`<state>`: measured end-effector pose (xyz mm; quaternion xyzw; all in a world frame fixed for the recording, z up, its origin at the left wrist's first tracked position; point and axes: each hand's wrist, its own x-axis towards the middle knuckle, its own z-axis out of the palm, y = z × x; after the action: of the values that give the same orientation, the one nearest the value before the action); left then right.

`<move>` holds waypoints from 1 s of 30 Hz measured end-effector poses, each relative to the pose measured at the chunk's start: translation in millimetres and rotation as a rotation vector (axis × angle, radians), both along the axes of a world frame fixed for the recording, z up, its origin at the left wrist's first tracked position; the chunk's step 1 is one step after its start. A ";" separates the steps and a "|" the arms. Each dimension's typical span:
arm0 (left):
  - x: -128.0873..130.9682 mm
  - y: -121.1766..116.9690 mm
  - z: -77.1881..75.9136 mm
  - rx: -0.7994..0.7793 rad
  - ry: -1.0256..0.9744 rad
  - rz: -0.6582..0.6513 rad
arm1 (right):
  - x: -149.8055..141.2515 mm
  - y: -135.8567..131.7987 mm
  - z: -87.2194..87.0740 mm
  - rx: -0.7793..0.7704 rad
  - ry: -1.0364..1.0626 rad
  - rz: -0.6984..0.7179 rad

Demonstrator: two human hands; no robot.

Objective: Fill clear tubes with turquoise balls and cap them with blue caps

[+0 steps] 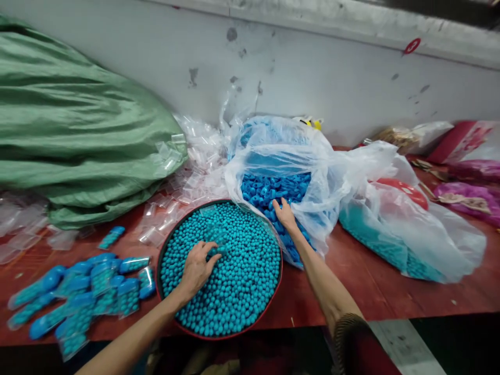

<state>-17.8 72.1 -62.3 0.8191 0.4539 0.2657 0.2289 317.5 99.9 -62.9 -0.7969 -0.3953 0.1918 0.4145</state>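
Note:
My left hand (198, 264) is in a round red-rimmed basin (279, 268) full of teal beads (230, 291). Its thumb and fingers close around a small clear plastic container (219, 249), which rests among the beads. At the mouth of a thin translucent bag (281, 148), my right hand (286, 213) touches a heap of blue plastic caps (261, 187). Its thumb and forefinger are slightly apart, and the other fingers are partly hidden. Left of the basin lies a pile of clear containers with teal beads and blue caps (103, 278).
Loose clear plastic containers (203, 151) lie behind the basin. A large green sack (86, 130) leans in from the left. On the right, a translucent bag (414, 234) holds more teal beads on the red table (375, 294). A pale wall (312, 67) stands behind.

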 end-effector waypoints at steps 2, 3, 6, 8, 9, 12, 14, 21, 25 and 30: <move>0.1 0.3 1.0 -0.015 -0.026 0.003 | 0.2 22.6 1.9 0.061 0.015 0.039; 0.1 0.5 1.7 -0.028 -0.042 0.007 | -1.0 30.4 3.4 0.089 0.026 0.065; 0.3 0.4 3.3 -0.080 -0.088 0.023 | -10.9 40.5 8.9 0.148 0.054 0.175; 0.9 -0.6 3.8 -0.105 -0.101 0.031 | -21.8 36.8 12.8 0.168 0.056 0.267; 1.4 -1.5 4.0 -0.113 -0.100 0.032 | -28.0 32.3 14.7 0.172 0.058 0.308; 3.3 -3.9 4.2 -0.119 -0.070 0.021 | -46.4 14.2 20.8 0.189 0.010 0.420; 4.5 -4.6 4.2 -0.122 -0.044 0.015 | -56.6 4.4 25.1 0.227 -0.091 0.540; 6.4 -3.7 2.6 -0.190 -0.067 0.032 | -64.1 -17.2 34.8 0.333 -0.330 0.425; 5.9 -3.4 1.1 -0.191 -0.106 0.048 | -65.9 -44.5 39.6 0.199 -0.436 0.364; 5.5 -5.0 3.9 -0.190 -0.132 0.060 | -92.9 -54.2 52.3 -0.014 -0.646 0.521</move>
<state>-12.3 67.1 -58.3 0.7606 0.4852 0.2814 0.3268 224.6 45.7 -10.6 -0.6923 -0.6922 0.0332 0.2013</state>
